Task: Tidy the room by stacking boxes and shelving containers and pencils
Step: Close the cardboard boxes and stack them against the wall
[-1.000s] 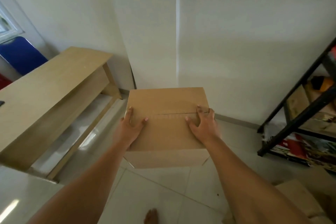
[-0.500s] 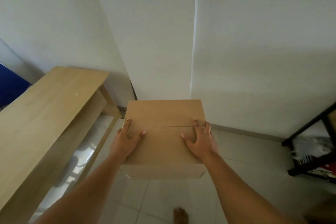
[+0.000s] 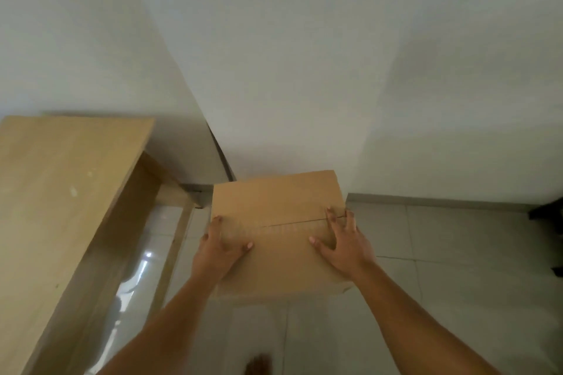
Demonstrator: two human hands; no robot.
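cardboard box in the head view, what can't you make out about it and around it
- Cardboard box: its underside and far side are hidden by its own top, so whether it rests on the floor cannot be told.
- Left hand and right hand: palms lie flat on the top; any contact lower down is hidden.
- Foot: blurred, cut by the bottom edge.
- Dark frame: cut by the right edge.
- Wooden table: cut by the left edge.

Dim, soft daylight around me, white glare on the glossy floor [image 3: 143, 268] at 8 o'clock, wide-angle bending at the edges, my foot [image 3: 259, 365] blurred at 6 o'clock
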